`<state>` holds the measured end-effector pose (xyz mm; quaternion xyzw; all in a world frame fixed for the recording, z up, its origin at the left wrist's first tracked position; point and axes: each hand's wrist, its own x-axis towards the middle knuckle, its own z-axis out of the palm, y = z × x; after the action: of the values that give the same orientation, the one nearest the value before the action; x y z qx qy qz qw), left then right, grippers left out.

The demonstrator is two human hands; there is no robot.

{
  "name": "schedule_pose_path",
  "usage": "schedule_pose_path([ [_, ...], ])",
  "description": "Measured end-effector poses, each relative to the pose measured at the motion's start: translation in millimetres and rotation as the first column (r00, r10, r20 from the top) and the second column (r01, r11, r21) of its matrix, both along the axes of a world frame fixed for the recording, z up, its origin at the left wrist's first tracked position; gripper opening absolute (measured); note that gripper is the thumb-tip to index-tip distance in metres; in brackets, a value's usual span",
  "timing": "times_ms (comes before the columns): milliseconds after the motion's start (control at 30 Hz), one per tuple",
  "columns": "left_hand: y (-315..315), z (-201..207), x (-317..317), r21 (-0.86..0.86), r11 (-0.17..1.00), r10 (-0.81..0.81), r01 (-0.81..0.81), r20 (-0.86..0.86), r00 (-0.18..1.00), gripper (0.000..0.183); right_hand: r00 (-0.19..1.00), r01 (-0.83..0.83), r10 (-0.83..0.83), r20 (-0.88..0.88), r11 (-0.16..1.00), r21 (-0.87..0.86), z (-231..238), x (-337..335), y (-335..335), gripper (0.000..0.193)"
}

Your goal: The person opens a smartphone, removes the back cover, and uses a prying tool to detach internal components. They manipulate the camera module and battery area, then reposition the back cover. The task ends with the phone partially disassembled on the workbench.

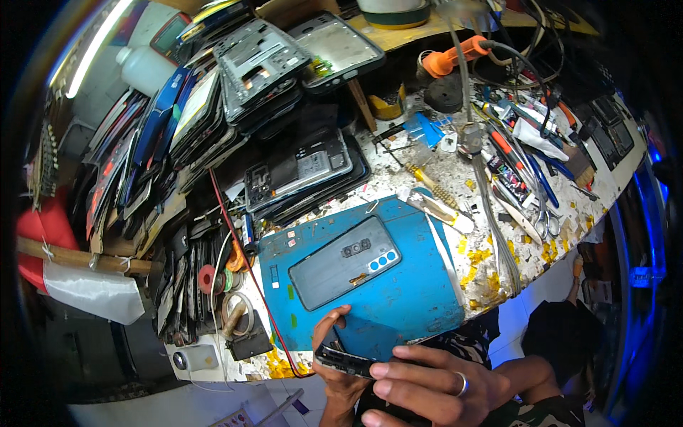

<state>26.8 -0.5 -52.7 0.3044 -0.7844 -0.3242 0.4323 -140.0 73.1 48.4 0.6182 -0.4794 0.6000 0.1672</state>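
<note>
Both hands sat at the bottom centre of the frame, closest to the lens. Right hand [434,381], with a silver ring on one finger, had its fingers stretched out mostly flat over the end of a dark phone [346,361], fingertips resting on it rather than clenched. Left hand [336,356] came up from underneath, thumb hooked over the top edge, so it was gripping that same phone from below. Only a thin dark slab showed, edge-on, with a bit of shiny trim along the side, right at the near edge of the blue work mat [413,285]. Couldn't tell which face was up.

Middle of the mat had a grey phone back cover [334,267] lying flat at an angle, camera cutout strip and three small light-blue dots near its upper right end. Well apart from the hands.

Upper left of the frame was a big leaning heap of phone frames and screens [235,92]. Upper right had an orange-handled soldering iron [455,57], plus scissors [546,222] and a pile of screwdrivers [512,153] on the speckled bench [455,171]. A red wire [231,228] ran down along the mat's left side.
</note>
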Motion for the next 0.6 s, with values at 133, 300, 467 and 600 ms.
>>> schedule_pose_path([
  [133, 4.7, 7.2, -6.5, 0.188, 0.982, 0.000, 0.036, -0.187, 0.982, 0.099, 0.991, -0.065, 0.070, -0.114, 0.997, 0.040, 3.0, -2.4, 2.5, 0.044],
  [300, 14.0, 36.7, -13.4, 0.171, 0.985, 0.016, 0.029, -0.252, 0.968, 0.088, 0.993, -0.103, 0.107, -0.046, 0.992, 0.072, 4.4, 7.1, 5.7, 0.037],
  [467, 4.8, 45.7, -9.7, 0.128, 0.957, -0.210, 0.259, -0.307, 0.928, 0.069, 0.922, -0.388, 0.381, 0.071, 0.907, 0.166, 15.7, -10.2, 13.4, 0.033],
  [600, 3.3, 39.5, -1.5, 0.200, 0.954, -0.128, 0.224, -0.402, 0.906, 0.036, 0.759, -0.633, 0.547, 0.353, 0.747, 0.202, 24.6, -25.7, 19.8, 0.036],
])
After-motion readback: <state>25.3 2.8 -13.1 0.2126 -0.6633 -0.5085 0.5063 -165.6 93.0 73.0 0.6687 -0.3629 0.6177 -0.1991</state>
